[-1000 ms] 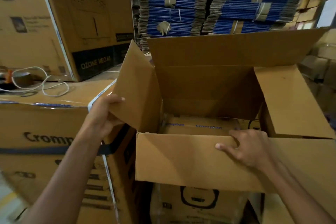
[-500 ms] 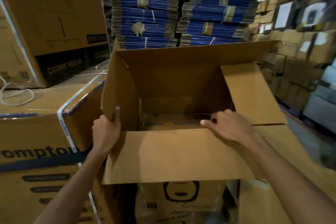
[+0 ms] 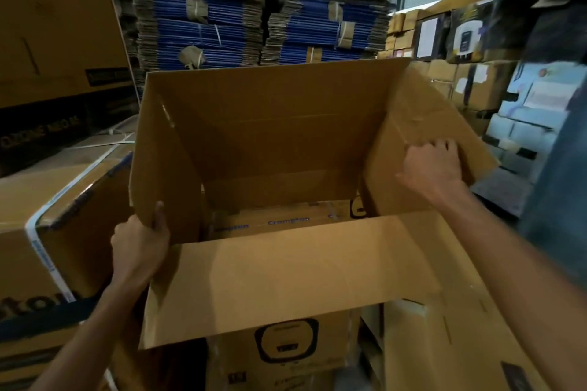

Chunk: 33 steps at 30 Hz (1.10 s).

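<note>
Warehouse stacks behind; both hands [image 3: 139, 244] [image 3: 433, 168] grip the carton's [image 3: 286, 279] side flaps

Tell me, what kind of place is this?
Probably a warehouse. Flat cartons are piled high at the back, sealed boxes are stacked on the right, and the left hand and right hand grip the flaps of an open box.

I see the open carton [image 3: 270, 136] at centre, a strapped box [image 3: 57, 197] just left of it, flattened-carton stacks [image 3: 206, 25] far behind, and another box [image 3: 286, 346] beneath it.
</note>
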{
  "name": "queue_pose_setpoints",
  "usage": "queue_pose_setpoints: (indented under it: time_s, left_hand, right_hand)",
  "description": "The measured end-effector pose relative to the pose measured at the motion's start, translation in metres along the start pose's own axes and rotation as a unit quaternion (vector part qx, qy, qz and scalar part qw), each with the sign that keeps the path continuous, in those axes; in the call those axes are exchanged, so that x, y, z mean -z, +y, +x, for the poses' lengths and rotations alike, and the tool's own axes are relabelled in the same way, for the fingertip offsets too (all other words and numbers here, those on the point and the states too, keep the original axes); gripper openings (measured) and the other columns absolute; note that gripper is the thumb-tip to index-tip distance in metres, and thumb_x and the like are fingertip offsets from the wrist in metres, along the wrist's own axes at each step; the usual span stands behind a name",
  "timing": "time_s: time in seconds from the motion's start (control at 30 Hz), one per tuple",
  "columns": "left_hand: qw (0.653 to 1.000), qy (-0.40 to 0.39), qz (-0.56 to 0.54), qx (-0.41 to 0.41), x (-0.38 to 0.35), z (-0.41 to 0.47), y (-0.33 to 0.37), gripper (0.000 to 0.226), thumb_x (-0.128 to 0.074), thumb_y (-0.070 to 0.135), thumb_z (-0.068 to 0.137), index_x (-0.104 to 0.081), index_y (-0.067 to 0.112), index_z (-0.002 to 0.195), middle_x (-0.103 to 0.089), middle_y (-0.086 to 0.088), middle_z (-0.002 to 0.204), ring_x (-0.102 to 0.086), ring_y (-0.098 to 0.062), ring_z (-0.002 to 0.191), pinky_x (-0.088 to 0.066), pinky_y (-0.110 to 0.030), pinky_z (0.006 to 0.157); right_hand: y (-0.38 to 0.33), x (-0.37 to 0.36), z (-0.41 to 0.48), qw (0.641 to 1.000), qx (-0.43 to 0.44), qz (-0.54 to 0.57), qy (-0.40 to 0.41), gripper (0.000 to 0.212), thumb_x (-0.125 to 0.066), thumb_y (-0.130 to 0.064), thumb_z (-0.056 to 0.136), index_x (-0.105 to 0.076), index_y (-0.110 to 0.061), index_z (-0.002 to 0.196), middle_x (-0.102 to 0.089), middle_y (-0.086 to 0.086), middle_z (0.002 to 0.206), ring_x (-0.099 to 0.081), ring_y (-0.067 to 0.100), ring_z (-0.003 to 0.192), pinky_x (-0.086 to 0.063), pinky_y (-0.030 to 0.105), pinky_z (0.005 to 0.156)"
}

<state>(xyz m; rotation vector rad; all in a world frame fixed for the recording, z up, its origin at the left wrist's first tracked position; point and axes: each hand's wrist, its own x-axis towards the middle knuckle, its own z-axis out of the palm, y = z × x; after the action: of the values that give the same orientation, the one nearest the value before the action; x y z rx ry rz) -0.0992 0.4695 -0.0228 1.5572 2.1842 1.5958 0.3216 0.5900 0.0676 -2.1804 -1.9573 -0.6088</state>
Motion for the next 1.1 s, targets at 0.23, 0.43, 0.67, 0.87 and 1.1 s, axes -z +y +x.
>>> queue_pose_setpoints:
  time_s: [0.23,0.43,0.67,0.87,1.1]
  left_hand:
    - [0.999,-0.027,0.041,0.004,-0.001,0.002,-0.010,0.066,-0.031,0.057,0.103,-0.049,0.004,0.068,-0.057,-0.016,0.059,-0.054,-0.032,0.044,-0.045,-0.032,0.048]
    - [0.990,-0.093,0.104,-0.024,-0.002,0.008,-0.004,0.052,-0.030,0.043,0.108,-0.056,0.000,0.121,-0.057,-0.004,0.063,-0.054,-0.011,0.042,-0.039,-0.020,0.032]
    - [0.989,-0.132,0.036,0.064,-0.005,0.025,0.029,0.059,-0.026,0.051,0.107,-0.055,0.004,0.087,-0.062,-0.017,0.077,-0.059,-0.027,0.061,-0.048,-0.034,0.057]
    - [0.978,-0.084,-0.040,0.187,-0.041,0.029,0.061,0.058,-0.030,0.052,0.107,-0.053,0.005,0.132,-0.060,-0.013,0.101,-0.060,-0.026,0.083,-0.048,-0.040,0.073]
    - [0.979,-0.074,-0.059,0.178,-0.074,0.022,0.094,0.039,-0.031,0.041,0.110,-0.052,0.008,0.109,-0.053,-0.004,0.081,-0.051,-0.018,0.067,-0.040,-0.033,0.058]
  right_hand:
    - [0.028,-0.053,0.004,0.994,-0.022,0.097,-0.047,0.058,-0.058,-0.043,0.096,-0.045,-0.015,0.144,-0.047,0.012,0.144,-0.039,0.038,0.133,-0.036,0.052,0.111]
    - [-0.019,-0.031,-0.044,0.967,0.060,0.243,0.036,0.037,-0.064,-0.028,0.096,-0.063,-0.011,0.129,-0.064,0.008,0.133,-0.060,0.032,0.117,-0.049,0.040,0.094]
    - [-0.055,-0.022,-0.100,0.917,0.112,0.383,-0.011,0.022,-0.065,-0.022,0.097,-0.071,-0.019,0.118,-0.071,-0.001,0.117,-0.062,0.010,0.096,-0.050,0.022,0.074]
    - [-0.063,-0.010,-0.137,0.911,0.093,0.392,0.087,0.019,-0.059,-0.031,0.100,-0.067,-0.021,0.115,-0.066,-0.009,0.106,-0.049,0.003,0.092,-0.038,0.019,0.079]
    - [-0.078,-0.004,-0.203,0.885,-0.028,0.448,-0.127,0.063,-0.019,-0.080,0.089,-0.051,-0.043,0.127,-0.068,-0.016,0.097,-0.064,-0.001,0.085,-0.040,0.016,0.069]
